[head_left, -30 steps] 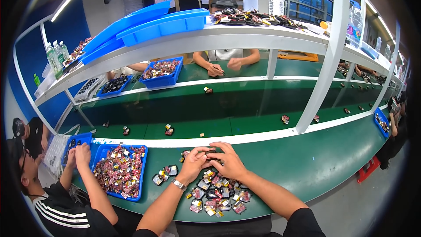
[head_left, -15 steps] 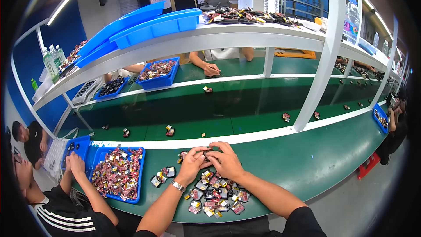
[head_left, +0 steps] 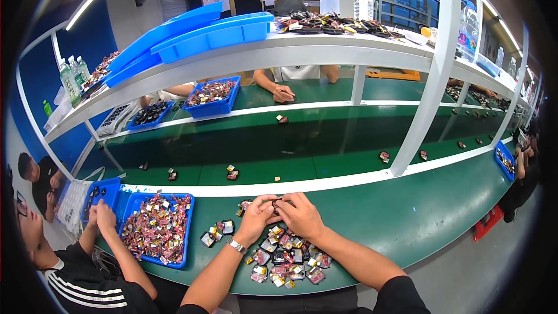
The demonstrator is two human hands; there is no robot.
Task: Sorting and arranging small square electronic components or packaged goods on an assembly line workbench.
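The left hand point(head_left: 254, 222) and right hand point(head_left: 303, 218) pinch a small dark module point(head_left: 277, 204) between their fingertips, neither hand nearer. It is held just beyond the circuit-board module pile point(head_left: 288, 256); from where I stand, covering fingers hide its long axis.

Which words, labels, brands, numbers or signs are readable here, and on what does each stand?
I copy no wording; labels stand on:
Left shelf bottles: pale labels, too small to read.
Tall clear bottle: white and red label.
Right jug: purple label, blurred.
Piled parts: any print is too small.
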